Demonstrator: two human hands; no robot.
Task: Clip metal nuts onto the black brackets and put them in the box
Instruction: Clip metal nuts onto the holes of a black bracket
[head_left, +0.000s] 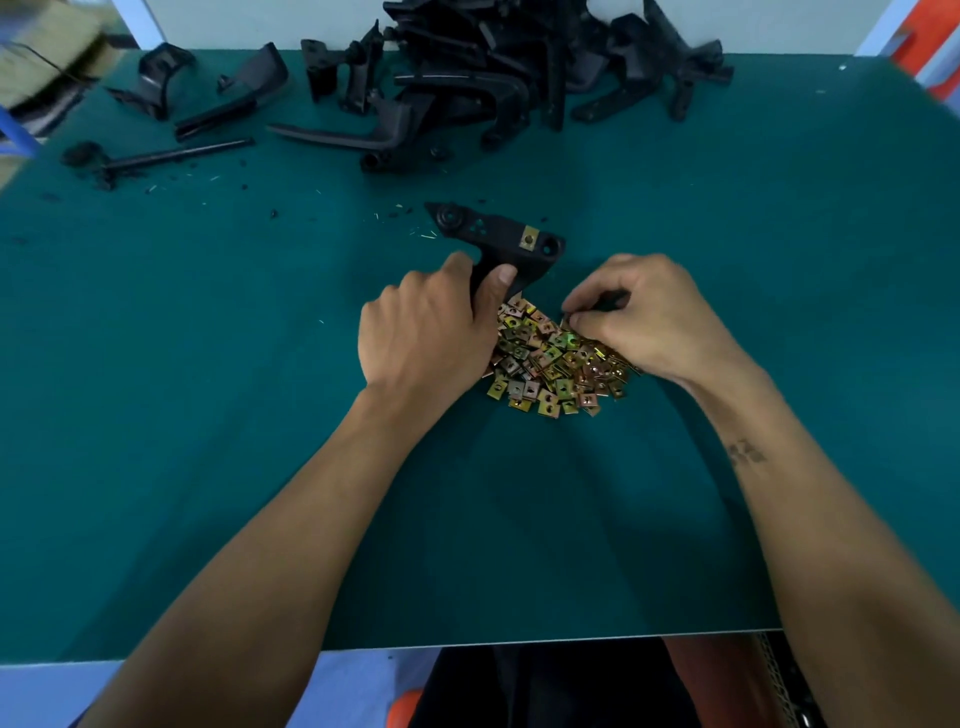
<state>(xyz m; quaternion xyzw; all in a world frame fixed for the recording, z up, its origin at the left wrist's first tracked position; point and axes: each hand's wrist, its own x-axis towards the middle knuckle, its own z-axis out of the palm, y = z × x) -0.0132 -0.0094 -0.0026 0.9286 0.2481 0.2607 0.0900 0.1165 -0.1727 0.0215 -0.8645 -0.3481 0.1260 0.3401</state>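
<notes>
Left hand (431, 327) is wrapped round the stem of the bracket (498, 236), thumb on top, fingers underneath. I hold it low on the stem so the head sticks out at 12 o'clock from my fist with its edges free for clipping. One nut (529, 238) is already seated on the head, toward its 3 o'clock end. The 9 o'clock end with the round boss has none that I can see, so my guess is this bracket isn't done yet.

Right hand (644, 317) is curled down on the nut pile (556, 364), fingertips pinching at the pile's 1 o'clock edge. Something small and metallic is at the tips, but I can't tell if I actually have a single nut or am just raking.

Pile sits right at 6 o'clock of the bracket, between both hands, so the pick-to-clip move stays short. Bracket stock (493, 78) is heaped at the far 12 o'clock edge of the mat (208, 415), with loose ones spread toward 10 o'clock: within reach, clear of the work zone.

Box: possibly the blurred cardboard thing at the far 10 o'clock corner, can't confirm.

Next needs one nut isolated and turned open side toward the bracket edge. Risk: grabbing two nested nuts, or pushing it on skewed.
</notes>
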